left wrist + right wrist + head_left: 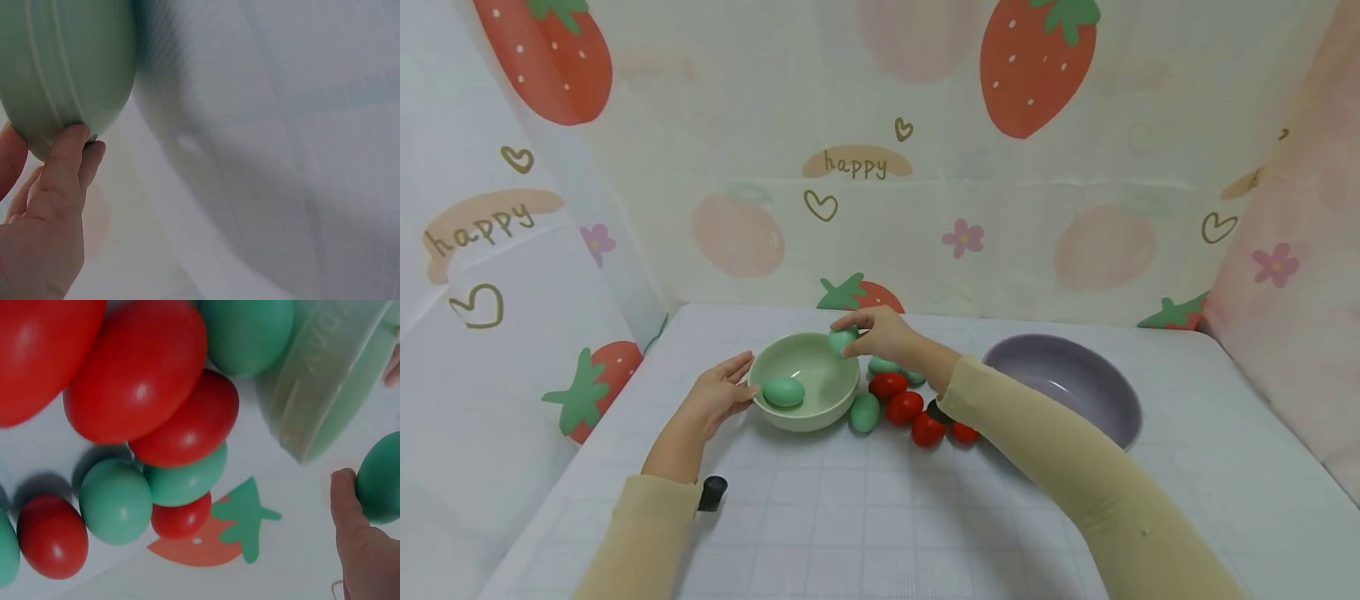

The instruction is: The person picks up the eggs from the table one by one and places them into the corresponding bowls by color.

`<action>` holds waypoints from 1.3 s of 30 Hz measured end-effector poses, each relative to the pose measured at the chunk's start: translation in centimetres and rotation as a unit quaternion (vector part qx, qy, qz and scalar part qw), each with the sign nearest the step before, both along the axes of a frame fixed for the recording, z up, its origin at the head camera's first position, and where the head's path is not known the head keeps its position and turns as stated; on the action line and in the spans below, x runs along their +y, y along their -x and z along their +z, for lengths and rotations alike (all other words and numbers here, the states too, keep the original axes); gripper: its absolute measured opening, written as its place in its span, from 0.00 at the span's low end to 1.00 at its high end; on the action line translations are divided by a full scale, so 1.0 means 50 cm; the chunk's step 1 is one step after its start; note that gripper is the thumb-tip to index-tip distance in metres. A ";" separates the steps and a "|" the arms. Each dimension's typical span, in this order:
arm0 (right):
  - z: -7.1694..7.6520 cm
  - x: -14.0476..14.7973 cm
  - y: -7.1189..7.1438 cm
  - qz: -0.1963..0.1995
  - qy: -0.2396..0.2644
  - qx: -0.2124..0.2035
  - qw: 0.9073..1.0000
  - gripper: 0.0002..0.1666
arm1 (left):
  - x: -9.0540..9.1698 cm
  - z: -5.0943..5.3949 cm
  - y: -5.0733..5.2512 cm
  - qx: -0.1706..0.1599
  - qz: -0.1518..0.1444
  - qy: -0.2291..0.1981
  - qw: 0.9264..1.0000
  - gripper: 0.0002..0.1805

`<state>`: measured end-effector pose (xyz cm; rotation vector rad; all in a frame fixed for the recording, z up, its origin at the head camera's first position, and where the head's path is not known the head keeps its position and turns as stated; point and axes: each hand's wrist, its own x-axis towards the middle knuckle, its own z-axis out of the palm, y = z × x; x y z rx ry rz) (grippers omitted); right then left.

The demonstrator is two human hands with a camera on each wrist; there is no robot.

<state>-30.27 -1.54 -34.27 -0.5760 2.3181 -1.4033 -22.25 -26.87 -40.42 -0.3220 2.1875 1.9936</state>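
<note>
My right hand (880,333) pinches a green egg (841,341) over the far right rim of a light green bowl (808,422). In the right wrist view, a finger (347,506) lies against that egg. Another green egg (783,392) lies inside the bowl, at its left side. At the bowl's left, my left hand (715,398) holds the edge, thumb near the rim; the left wrist view has its fingers (65,156) on the outer wall. Right of the bowl, several red eggs (904,408) and green eggs (865,412) lie together, partly hidden by the right arm.
A larger purple bowl (1097,392) stands on the right, partly behind the right forearm. A white tablecloth (820,525) with a faint grid covers the table. Strawberry-printed curtains (865,225) hang behind the table and along both sides.
</note>
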 end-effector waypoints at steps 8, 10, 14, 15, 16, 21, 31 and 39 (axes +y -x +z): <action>-0.025 -0.021 -0.009 0.010 0.006 -0.031 0.999 0.22 | -0.003 -0.002 0.001 0.007 -0.002 0.000 1.000 0.39; -0.030 -0.028 -0.012 0.016 0.005 -0.036 0.999 0.22 | -0.003 -0.003 0.002 0.006 0.000 0.000 1.000 0.39; -0.037 -0.044 -0.018 0.033 -0.008 -0.037 0.999 0.21 | -0.005 -0.005 0.004 0.005 0.003 0.000 1.000 0.39; -0.039 -0.048 -0.018 0.035 -0.012 -0.038 0.999 0.22 | -0.005 -0.005 0.004 0.005 0.003 0.000 1.000 0.39; -0.042 -0.052 -0.018 0.035 -0.016 -0.041 0.998 0.22 | -0.006 -0.005 0.004 0.006 0.004 0.000 1.000 0.39; -0.057 -0.076 -0.013 0.021 -0.001 -0.089 0.996 0.23 | -0.006 -0.006 0.004 0.007 0.012 -0.002 1.000 0.39; -0.076 -0.108 0.001 -0.033 0.031 -0.132 0.990 0.24 | -0.005 -0.007 0.009 0.010 -0.002 -0.007 1.000 0.39; -0.099 -0.129 0.020 -0.035 0.008 -0.117 0.992 0.23 | -0.006 -0.010 0.013 0.005 0.007 -0.007 1.000 0.39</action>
